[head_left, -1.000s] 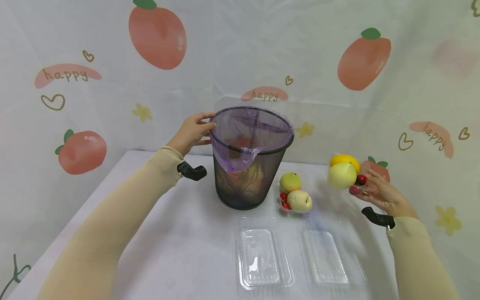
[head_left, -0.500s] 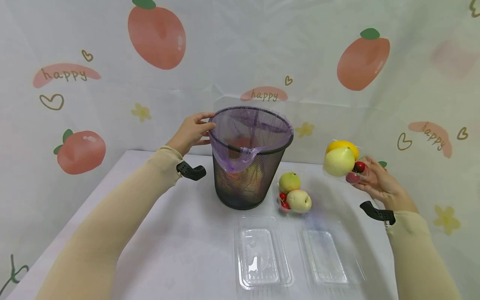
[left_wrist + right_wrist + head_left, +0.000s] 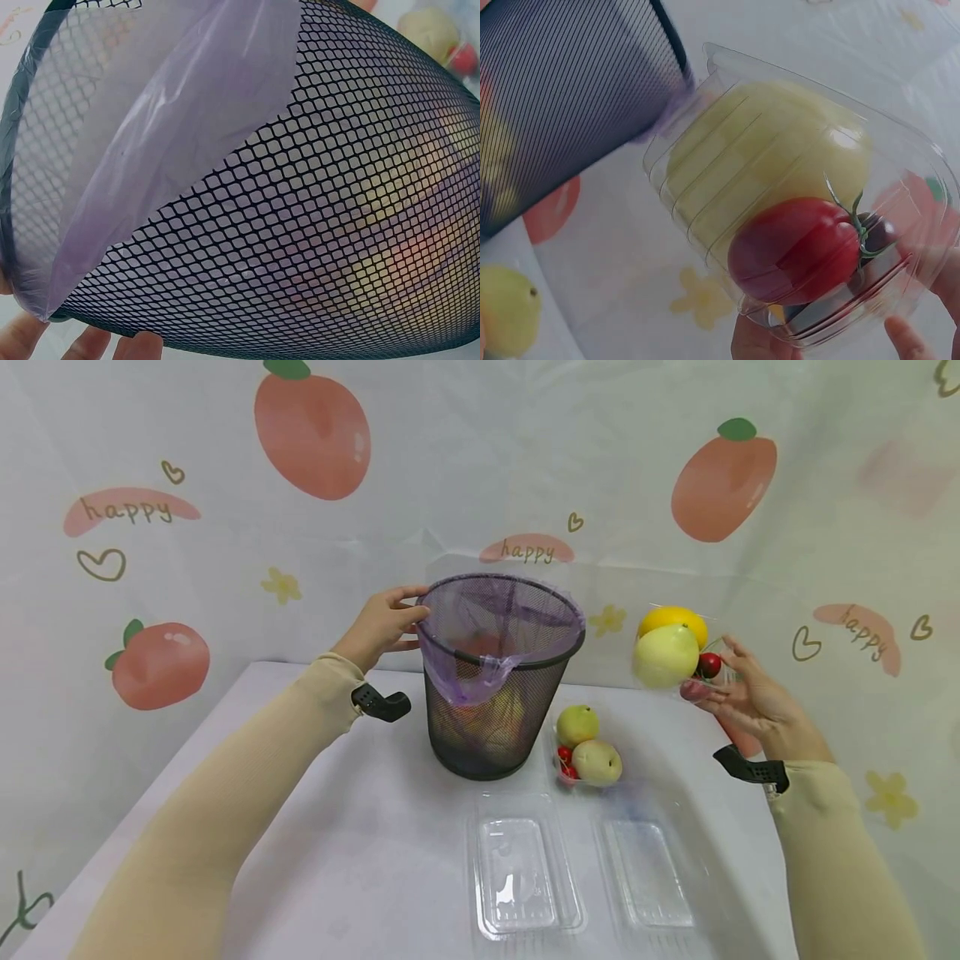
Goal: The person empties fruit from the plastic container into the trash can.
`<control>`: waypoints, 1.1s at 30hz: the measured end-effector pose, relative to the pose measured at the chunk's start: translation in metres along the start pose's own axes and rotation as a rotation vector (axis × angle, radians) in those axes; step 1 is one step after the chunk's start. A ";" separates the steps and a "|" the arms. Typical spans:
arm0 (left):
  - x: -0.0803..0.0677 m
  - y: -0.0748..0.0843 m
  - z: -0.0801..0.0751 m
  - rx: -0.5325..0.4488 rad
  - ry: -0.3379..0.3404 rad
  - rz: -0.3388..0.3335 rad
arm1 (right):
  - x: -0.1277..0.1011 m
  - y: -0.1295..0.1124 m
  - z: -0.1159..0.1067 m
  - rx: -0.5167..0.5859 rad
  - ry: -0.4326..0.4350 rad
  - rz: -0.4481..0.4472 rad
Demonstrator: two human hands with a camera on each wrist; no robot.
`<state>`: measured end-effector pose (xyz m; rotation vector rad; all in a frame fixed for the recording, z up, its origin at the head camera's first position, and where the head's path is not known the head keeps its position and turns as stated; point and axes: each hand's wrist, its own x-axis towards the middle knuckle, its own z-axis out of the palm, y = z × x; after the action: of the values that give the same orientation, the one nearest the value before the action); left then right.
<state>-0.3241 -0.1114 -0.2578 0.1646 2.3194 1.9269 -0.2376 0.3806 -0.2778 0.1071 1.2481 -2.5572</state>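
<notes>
1. The left hand (image 3: 381,625) holds the far left rim of the black mesh bin (image 3: 491,710), with the thumb over the rim and the fingers curled on the outside.
2. The bin stands upright on the white desk (image 3: 360,852), a little left of centre, and a purple bag (image 3: 480,677) lines it. Through the mesh, some yellow and red shapes are seen inside.
3. The right hand (image 3: 738,697) holds a clear plastic box (image 3: 802,210) in the air, to the right of the bin and tipped toward it; the fingers support it from below and behind.
4. In this box are a pale yellow-green fruit (image 3: 666,655), an orange-yellow fruit (image 3: 675,618) and a red cherry tomato (image 3: 708,665).
5. On the desk just right of the bin is another clear box (image 3: 588,752) with two pale fruits and small red ones.
6. Nearer to the person, two empty clear trays (image 3: 521,872) lie side by side.
</notes>
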 end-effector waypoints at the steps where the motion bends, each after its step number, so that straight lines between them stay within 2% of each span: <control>1: 0.000 0.000 0.000 0.001 -0.001 0.001 | 0.000 -0.002 0.004 0.013 0.001 0.008; 4: 0.000 0.000 0.000 0.004 -0.005 0.003 | 0.001 -0.007 0.014 0.032 -0.025 0.008; 7: -0.001 0.000 0.000 0.005 -0.008 0.005 | 0.001 -0.011 0.026 -0.004 -0.026 0.006; 11: -0.002 0.000 0.000 0.000 -0.006 0.006 | 0.001 -0.016 0.040 -0.002 0.000 0.024; 12: -0.002 0.000 0.000 -0.003 -0.006 0.006 | 0.002 -0.017 0.043 0.026 0.014 0.028; 18: -0.002 0.000 0.001 0.001 -0.009 0.004 | 0.008 -0.021 0.061 0.071 0.037 0.004; 26: -0.001 -0.001 0.000 0.007 -0.007 0.009 | 0.011 -0.021 0.085 -0.005 0.047 0.001; 33: -0.001 -0.001 0.000 0.013 -0.010 0.013 | 0.014 -0.016 0.102 -0.037 0.002 -0.008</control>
<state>-0.3229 -0.1121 -0.2591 0.1913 2.3311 1.9124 -0.2493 0.3075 -0.2049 0.0962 1.2981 -2.5403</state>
